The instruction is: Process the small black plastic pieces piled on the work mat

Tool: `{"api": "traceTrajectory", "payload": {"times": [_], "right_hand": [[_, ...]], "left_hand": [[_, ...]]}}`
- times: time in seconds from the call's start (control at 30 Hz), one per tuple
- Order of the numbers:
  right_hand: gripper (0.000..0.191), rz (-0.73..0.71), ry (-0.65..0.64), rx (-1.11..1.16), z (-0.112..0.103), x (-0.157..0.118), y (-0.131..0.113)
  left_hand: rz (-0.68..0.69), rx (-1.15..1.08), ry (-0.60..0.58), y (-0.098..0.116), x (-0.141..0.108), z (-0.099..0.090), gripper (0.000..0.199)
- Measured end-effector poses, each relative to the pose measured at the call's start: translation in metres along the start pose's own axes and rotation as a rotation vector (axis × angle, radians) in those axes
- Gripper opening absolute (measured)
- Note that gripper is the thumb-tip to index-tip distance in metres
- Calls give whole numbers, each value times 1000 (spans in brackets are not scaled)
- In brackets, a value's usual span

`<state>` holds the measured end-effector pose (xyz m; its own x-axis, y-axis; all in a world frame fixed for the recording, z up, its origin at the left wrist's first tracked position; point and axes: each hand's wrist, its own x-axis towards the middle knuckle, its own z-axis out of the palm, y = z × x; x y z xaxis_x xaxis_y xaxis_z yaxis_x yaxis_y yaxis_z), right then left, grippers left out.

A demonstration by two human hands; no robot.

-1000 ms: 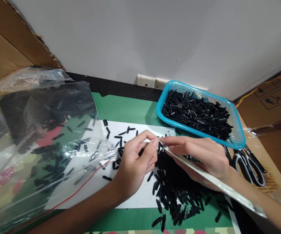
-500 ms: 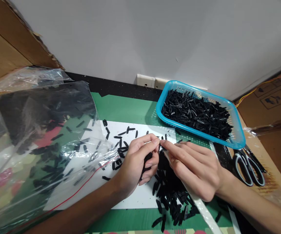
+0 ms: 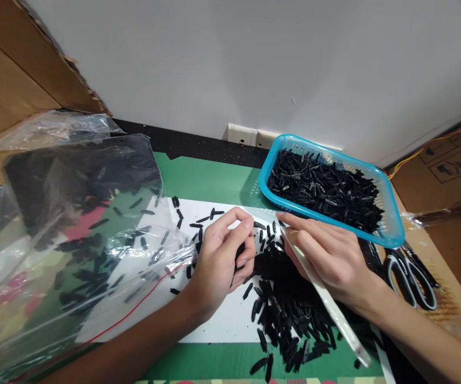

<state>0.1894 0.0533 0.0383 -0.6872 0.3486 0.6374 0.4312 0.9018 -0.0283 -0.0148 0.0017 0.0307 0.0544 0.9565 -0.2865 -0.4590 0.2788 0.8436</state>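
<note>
My left hand [image 3: 225,256] is curled closed above a white sheet of paper [image 3: 210,325], with small black pieces showing between its fingers and palm. Its thumb and index fingertip press together. To its right, my right hand [image 3: 326,256] grips a slim white stick-like tool [image 3: 330,304], which slants down toward the bottom right; I cannot make out its exact kind. Below and between the hands lies a heap of small, narrow black pieces [image 3: 290,325]. More of these pieces are scattered over the paper behind my left hand.
A blue plastic basket [image 3: 394,224] full of similar black pieces stands at the back right. Beside it lie scissors [image 3: 410,277]. On the left, a clear zip bag [image 3: 106,256] with black pieces spreads over the green mat [image 3: 206,173]. Cardboard boxes flank both sides.
My hands have drawn apart; their fingertips were close together before. The right one has moved slightly right and up, and more of the white tool's lower end shows. The left remains closed.
</note>
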Motion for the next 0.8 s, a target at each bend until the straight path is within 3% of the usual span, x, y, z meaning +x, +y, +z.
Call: {"api": "traceTrajectory", "payload": {"times": [0.17,0.43,0.8], "right_hand": [[16,14,-31,73,1,1,-3],[14,372,6,605,-8,7,-8],[15,407,-42,729,-6,10,-10]], "left_hand": [[64,43,50,-1,1,0,32],[23,61,30,-1,0,1,34],[38,40,-40,-3,-2,1,39]]}}
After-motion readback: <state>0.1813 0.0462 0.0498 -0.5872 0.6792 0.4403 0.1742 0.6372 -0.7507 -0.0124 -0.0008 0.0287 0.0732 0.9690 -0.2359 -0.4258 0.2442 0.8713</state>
